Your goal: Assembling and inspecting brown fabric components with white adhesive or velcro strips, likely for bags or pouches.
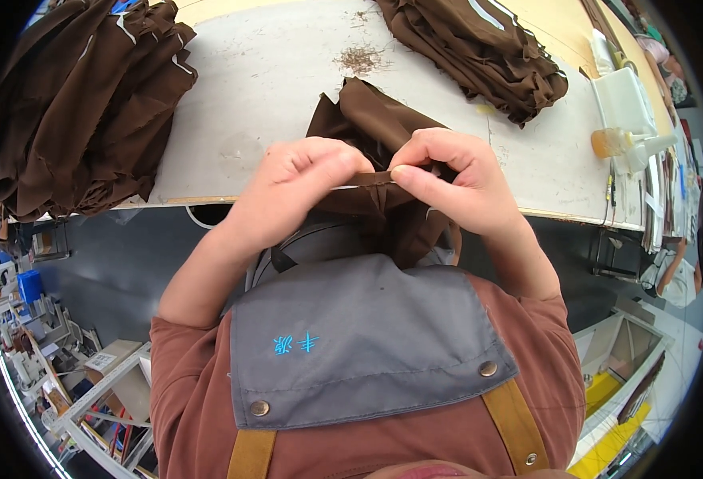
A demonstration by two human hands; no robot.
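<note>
A piece of brown fabric (pixel 367 120) lies on the grey worktable (pixel 271 80) and hangs over its near edge. My left hand (pixel 299 180) and my right hand (pixel 447 180) meet above that edge. Both pinch a narrow folded strip of the brown fabric (pixel 374 178) between thumb and fingers, holding it taut between them. The rest of the piece drops down in front of my grey apron bib (pixel 359 335).
A tall stack of brown fabric pieces (pixel 80 96) fills the table's left end. Another brown pile (pixel 479 48) lies at the back right. A small amber bottle (pixel 611 142) and a white box (pixel 627 100) stand at the right. Loose lint (pixel 359 57) is scattered mid-table.
</note>
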